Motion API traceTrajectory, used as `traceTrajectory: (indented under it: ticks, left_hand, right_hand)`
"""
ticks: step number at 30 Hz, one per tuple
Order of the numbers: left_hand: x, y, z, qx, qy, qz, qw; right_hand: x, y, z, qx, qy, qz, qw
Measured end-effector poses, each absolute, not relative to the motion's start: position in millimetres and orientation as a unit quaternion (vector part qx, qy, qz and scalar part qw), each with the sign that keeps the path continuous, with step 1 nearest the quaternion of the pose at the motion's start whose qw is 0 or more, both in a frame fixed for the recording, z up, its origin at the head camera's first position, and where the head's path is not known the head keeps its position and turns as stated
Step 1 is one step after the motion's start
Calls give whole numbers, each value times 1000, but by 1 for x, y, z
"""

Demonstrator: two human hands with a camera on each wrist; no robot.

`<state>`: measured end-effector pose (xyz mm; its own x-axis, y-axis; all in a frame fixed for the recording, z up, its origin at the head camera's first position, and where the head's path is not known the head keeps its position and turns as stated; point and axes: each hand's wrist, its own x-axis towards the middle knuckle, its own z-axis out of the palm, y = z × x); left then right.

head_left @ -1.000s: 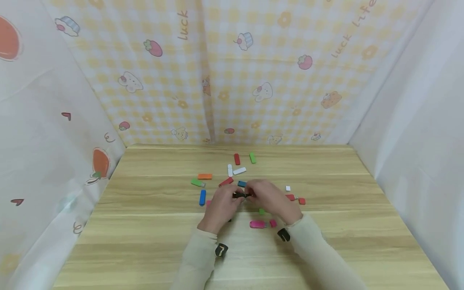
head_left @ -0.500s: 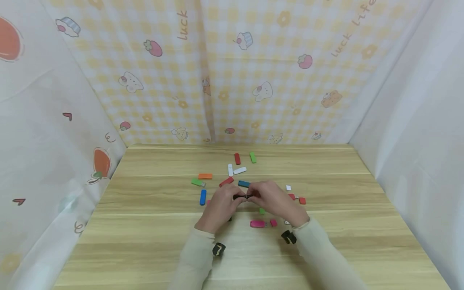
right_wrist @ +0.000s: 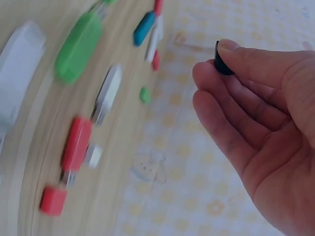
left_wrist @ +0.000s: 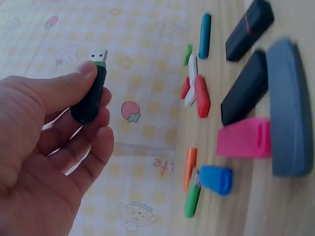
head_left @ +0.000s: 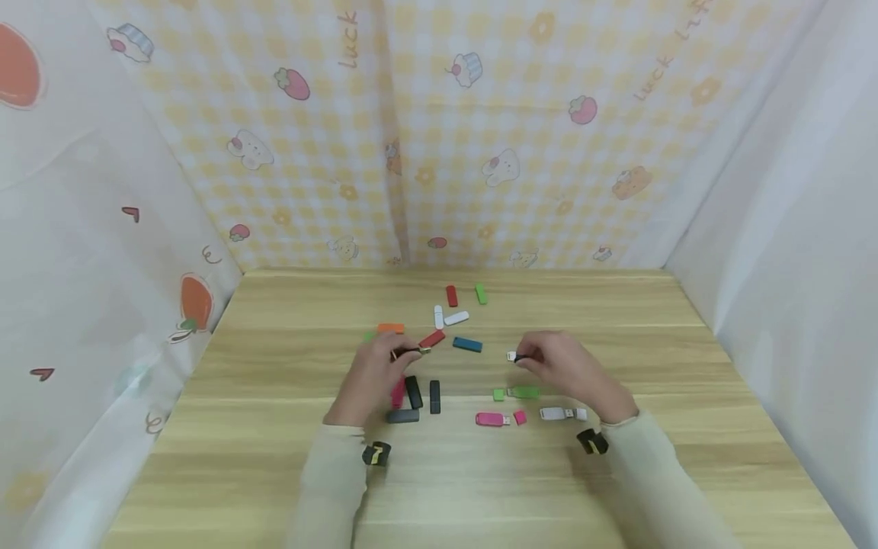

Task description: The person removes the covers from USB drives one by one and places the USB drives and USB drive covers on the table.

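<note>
- Pinching a black USB stick [left_wrist: 91, 101] in the left hand [head_left: 368, 379], left of the teal stick [head_left: 468, 345], apparently keeping the metal plug [left_wrist: 99, 56] exposed.
- Pinching a dark piece [right_wrist: 224, 65], probably its cap, in the right hand [head_left: 572, 374], right of the teal stick.
- Pressing the left thumb [left_wrist: 64, 91] near the plug; half-bending the right fingers [right_wrist: 214, 115].
</note>
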<state>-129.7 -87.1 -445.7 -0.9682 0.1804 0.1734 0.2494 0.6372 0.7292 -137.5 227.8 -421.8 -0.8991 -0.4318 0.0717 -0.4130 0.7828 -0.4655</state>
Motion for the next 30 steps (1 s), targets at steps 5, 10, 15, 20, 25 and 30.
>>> traceTrajectory:
  ticks: [5,10,15,20,25,30]
  left_hand:
    - [-135,-81,-447,-157,-897,-411,45]
    - [-135,-57,-453,-186,-898,-398,34]
    - [-137,-36,-455,-197,-904,-380,18]
    - [-140,-18,-463,-185,-916,-356,3]
    - [-137,-1,-468,-167,-928,-332,-26]
    - [-138,11,-475,-162,-935,-312,-50]
  right_hand:
    - [-141,232,-422,-232,944,-233,34]
    - [-142,226,-425,-241,946,-217,26]
    - [-144,223,-427,-249,947,-200,30]
    - [-147,221,-433,-265,947,-180,32]
    - [-149,217,-439,-267,945,-181,45]
    - [-152,213,-444,-258,951,-152,75]
